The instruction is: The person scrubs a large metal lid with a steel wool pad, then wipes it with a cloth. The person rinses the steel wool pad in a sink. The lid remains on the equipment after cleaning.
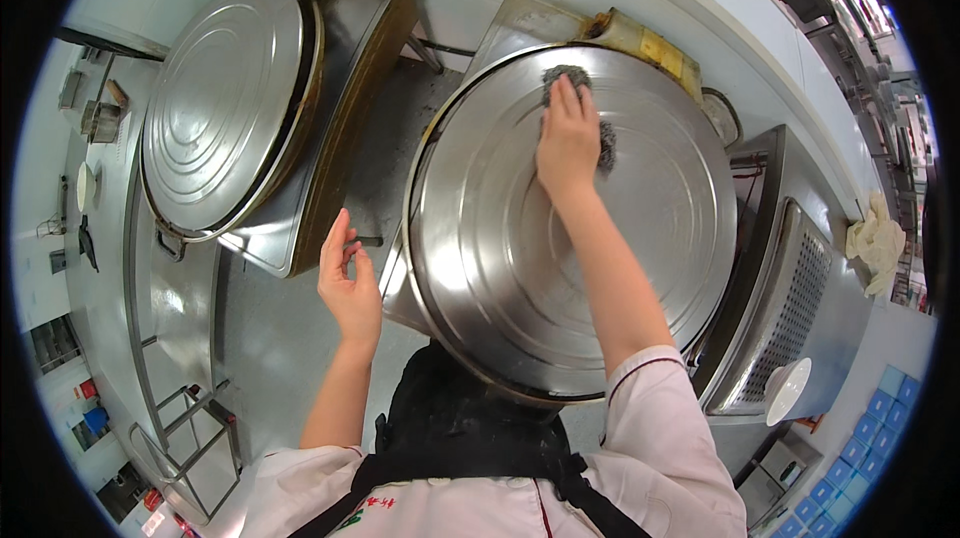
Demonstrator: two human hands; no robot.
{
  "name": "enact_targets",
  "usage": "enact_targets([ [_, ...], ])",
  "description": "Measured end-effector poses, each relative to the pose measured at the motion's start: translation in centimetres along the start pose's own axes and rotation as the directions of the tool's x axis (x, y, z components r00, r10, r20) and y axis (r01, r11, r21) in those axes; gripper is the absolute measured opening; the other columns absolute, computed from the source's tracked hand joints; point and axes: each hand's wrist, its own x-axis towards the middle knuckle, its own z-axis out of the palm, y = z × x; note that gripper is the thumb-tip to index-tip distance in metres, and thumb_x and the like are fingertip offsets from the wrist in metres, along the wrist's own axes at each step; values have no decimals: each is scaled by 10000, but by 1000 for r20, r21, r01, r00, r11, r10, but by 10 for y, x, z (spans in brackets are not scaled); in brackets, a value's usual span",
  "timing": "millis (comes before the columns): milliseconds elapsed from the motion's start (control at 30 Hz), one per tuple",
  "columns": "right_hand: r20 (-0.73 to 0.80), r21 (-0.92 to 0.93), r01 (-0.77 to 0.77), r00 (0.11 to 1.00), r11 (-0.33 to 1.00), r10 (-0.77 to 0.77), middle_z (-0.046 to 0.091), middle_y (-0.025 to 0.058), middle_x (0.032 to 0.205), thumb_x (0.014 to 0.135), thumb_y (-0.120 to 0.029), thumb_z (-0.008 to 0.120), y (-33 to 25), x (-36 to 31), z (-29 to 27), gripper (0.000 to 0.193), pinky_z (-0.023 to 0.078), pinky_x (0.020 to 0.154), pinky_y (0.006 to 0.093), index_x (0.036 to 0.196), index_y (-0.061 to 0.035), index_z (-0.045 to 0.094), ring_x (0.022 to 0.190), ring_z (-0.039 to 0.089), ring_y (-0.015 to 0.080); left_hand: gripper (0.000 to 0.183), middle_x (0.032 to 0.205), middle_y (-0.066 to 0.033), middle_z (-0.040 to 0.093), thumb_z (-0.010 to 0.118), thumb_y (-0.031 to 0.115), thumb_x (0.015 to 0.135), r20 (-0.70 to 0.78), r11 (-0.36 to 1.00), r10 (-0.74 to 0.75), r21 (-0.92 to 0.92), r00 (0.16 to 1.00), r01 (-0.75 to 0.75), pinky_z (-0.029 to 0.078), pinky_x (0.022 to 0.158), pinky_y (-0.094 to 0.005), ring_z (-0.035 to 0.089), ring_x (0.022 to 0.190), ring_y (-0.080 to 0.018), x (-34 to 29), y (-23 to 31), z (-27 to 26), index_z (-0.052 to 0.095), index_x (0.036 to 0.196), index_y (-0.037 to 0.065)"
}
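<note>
A grey steel wool scourer [607, 147] lies under my right hand [567, 141], which presses it against the large round metal lid [500, 238]. Bits of the scourer show past the fingertips and beside the palm; the part beneath the hand is hidden. Concentric rings mark the lid, which covers a big pot in front of me. Off the lid's left side, my left hand [350, 283] hangs in the air with fingers parted and nothing in it.
A second lidded pot [225, 103] stands on a metal stove [365, 48] at the left. On the right is a counter with a perforated metal tray [785, 308], a white bowl [788, 391] and a crumpled cloth [876, 243]. A yellowed fitting [650, 50] sits behind the near lid.
</note>
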Motion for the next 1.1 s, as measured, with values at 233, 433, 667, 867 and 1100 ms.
enact_targets([
  [233, 252, 202, 26, 965, 979, -77, 620, 128, 1472, 936, -37, 600, -113, -161, -77, 415, 452, 1160, 521, 1341, 9, 675, 1373, 539, 397, 563, 1453, -107, 638, 535, -101, 942, 122, 988, 148, -58, 981, -142, 524, 1037, -343, 638, 1237, -201, -1, 22, 18, 614, 1479, 50],
  [433, 404, -13, -143, 905, 990, 136, 600, 89, 1499, 897, -41, 624, -69, -303, -191, 487, 441, 1175, 529, 1382, -21, 664, 1406, 523, 351, 572, 1463, -105, 633, 522, -110, 929, 291, 973, 186, -190, 939, -134, 520, 1023, -330, 638, 1228, -198, -10, 25, 50, 612, 1474, 40],
  [667, 42, -215, -482, 864, 849, 501, 517, 189, 1575, 1047, -81, 557, 70, -291, -187, 446, 383, 1219, 502, 1473, 50, 556, 1466, 432, 460, 555, 1501, -74, 612, 502, -100, 968, 403, 987, 84, -161, 912, -20, 523, 1042, -320, 622, 1249, -190, -26, 0, 42, 582, 1500, 38],
  [867, -50, -226, -513, 855, 828, 516, 501, 168, 1611, 1100, -229, 465, 188, -169, -131, 485, 342, 1244, 495, 1504, 27, 547, 1496, 400, 457, 577, 1537, -82, 583, 497, -108, 979, 313, 993, 21, -120, 949, 17, 521, 998, -285, 607, 1239, -160, -33, -16, 16, 537, 1537, 32],
  [1100, 30, -21, -208, 978, 978, 209, 626, 194, 1465, 1031, -169, 488, 61, -16, -14, 453, 425, 1189, 492, 1436, -3, 605, 1372, 553, 432, 601, 1588, -103, 534, 495, -110, 982, 204, 992, -53, -105, 978, 76, 511, 1012, -297, 595, 1254, -179, -71, -1, 10, 493, 1565, 35],
])
